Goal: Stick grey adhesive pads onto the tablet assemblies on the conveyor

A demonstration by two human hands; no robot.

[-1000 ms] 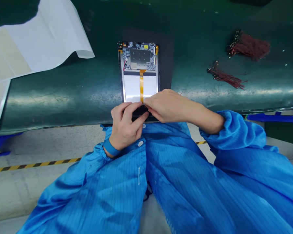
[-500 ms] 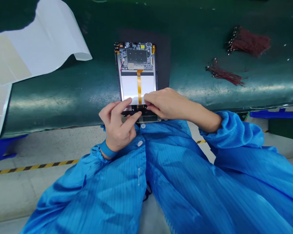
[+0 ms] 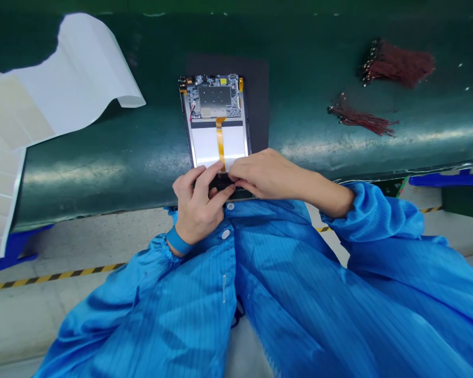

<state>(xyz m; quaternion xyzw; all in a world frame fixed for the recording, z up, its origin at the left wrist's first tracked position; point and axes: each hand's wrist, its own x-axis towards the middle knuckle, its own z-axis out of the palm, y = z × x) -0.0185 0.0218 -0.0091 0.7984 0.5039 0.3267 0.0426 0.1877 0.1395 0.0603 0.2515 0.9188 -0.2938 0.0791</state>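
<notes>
Left hand: your left hand [image 3: 196, 205] sits at the tablet's lower end, its fingers [image 3: 205, 181] spread over a dark strip [image 3: 222, 184].
Right hand: your right hand [image 3: 268, 176] reaches in from the other side, fingers together and touching that strip; you cannot tell whether either hand is clamped on it.
Tablet: the open tablet [image 3: 205, 144] lies on a dark mat [image 3: 258, 105], which rests on the green worktop [image 3: 102, 181].
Inside the tablet: a circuit board [image 3: 215, 97] fills the top end, above a pale panel, and an amber ribbon cable [image 3: 220, 142] runs down across that panel toward your fingers.
Right of the tablet: two bundles of dark red wires [image 3: 396, 63] [image 3: 358, 119] lie on the worktop.
Left of the tablet: a folded white sheet [image 3: 71, 79] overhangs the worktop.
</notes>
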